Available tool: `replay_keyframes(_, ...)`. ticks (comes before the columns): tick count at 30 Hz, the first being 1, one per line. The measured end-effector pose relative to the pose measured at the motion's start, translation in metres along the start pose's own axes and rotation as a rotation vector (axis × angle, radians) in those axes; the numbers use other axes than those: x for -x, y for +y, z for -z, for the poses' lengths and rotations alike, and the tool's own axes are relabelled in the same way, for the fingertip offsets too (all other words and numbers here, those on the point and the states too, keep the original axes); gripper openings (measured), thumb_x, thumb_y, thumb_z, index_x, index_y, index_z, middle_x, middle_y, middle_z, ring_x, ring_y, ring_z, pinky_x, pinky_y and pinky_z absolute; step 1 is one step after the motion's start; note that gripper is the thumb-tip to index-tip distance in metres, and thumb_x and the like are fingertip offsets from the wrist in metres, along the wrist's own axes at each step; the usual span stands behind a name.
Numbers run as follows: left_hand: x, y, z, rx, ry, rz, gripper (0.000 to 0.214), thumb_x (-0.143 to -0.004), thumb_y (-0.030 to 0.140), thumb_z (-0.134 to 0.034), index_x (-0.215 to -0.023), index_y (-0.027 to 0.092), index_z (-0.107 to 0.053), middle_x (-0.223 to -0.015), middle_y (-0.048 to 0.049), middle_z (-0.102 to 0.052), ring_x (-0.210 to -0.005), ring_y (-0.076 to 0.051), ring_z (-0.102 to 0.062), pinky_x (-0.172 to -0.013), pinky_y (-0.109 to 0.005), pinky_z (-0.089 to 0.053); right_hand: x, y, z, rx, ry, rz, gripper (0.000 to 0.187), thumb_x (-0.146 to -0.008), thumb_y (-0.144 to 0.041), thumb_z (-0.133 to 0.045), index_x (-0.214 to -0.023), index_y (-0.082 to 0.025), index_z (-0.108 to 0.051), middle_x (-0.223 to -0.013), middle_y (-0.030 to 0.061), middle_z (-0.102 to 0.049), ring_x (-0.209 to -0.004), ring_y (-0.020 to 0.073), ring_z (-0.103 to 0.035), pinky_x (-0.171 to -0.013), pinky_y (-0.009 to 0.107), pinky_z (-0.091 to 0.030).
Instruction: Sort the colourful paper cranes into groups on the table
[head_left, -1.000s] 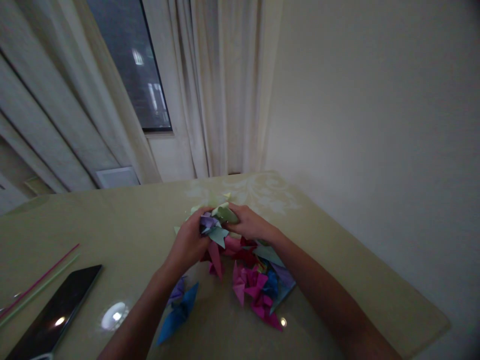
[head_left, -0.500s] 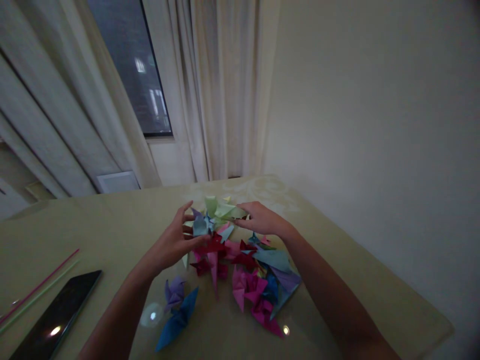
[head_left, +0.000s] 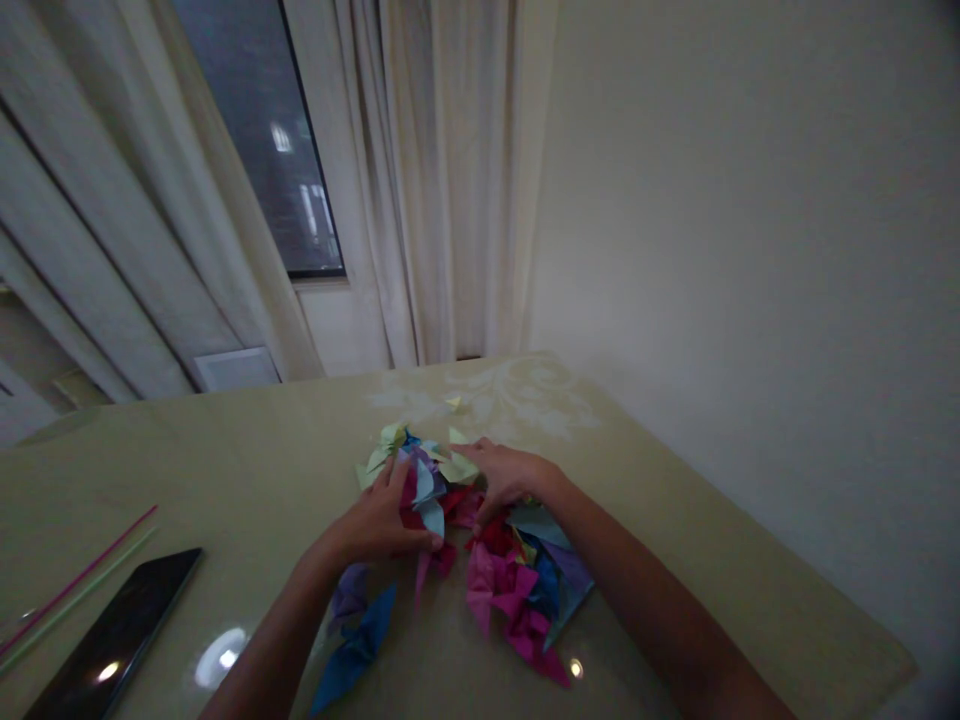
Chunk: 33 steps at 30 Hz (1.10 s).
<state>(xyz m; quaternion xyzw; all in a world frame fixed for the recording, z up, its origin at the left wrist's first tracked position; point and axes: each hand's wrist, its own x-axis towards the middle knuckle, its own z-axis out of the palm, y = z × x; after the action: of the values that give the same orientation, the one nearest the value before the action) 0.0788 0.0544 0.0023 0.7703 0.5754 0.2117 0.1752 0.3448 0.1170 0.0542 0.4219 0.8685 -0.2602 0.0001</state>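
Observation:
A loose heap of folded paper cranes (head_left: 427, 490) in green, light blue, red and purple lies on the table between my two hands. My left hand (head_left: 386, 515) cups the heap's left side, its thumb stretched out and apart from the fingers, light blue and dark red paper in the gap. From the right, my right hand (head_left: 506, 475) rests on the heap with thumb and fingers spread, near a pale green crane (head_left: 459, 468). Pink cranes (head_left: 510, 585) and a blue folded piece (head_left: 546, 583) lie close below it. Some fingertips are hidden in the paper.
A blue crane (head_left: 356, 650) and a purple one (head_left: 349, 592) lie beside my left forearm. At the left are a dark phone (head_left: 116, 635), a pink stick (head_left: 82, 575) and a green stick (head_left: 79, 598). A small yellow piece (head_left: 454, 403) lies behind the heap.
Both hands have come lower and nearer to me, pressing in on the heap. The green and light blue cranes have shifted nearer and tumbled, leaving the small yellow piece behind.

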Motion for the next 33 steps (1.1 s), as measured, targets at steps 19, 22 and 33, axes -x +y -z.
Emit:
replay_keyframes(19,-0.001,0.075,0.042,0.099,0.425,-0.077,0.037,-0.079,0.019,-0.062,-0.115,0.020,-0.061,-0.121,-0.0109,-0.063,-0.108,-0.029,-0.067,-0.093,-0.041,-0.056,0.000,-0.042,0.006,-0.153,0.600,0.335,0.038,-0.088,-0.018,-0.077,-0.124,-0.023,-0.067,-0.117,0.0052,-0.061,-0.105,0.0220,-0.064,-0.093,0.032,-0.050)
replay_keyframes(22,0.004,0.082,0.064,0.175,0.449,-0.063,0.027,-0.081,0.026,-0.063,-0.108,0.022,-0.061,-0.109,-0.0074,-0.068,-0.105,-0.029,-0.068,-0.091,-0.041,-0.057,0.017,-0.053,0.021,-0.151,0.707,0.317,0.028,-0.095,-0.022,-0.072,-0.123,-0.023,-0.069,-0.123,0.0074,-0.059,-0.109,0.0222,-0.064,-0.097,0.035,-0.050)
replay_keyframes(33,0.024,0.081,0.095,0.290,0.169,-0.096,0.091,-0.077,0.041,-0.071,-0.158,0.021,-0.035,-0.141,-0.0173,-0.064,-0.118,-0.032,-0.070,-0.094,-0.049,-0.060,0.079,-0.051,0.013,-0.275,0.695,0.277,0.048,-0.097,-0.027,-0.069,-0.143,-0.024,-0.056,-0.134,0.0113,-0.060,-0.109,0.0226,-0.066,-0.097,0.040,-0.057)
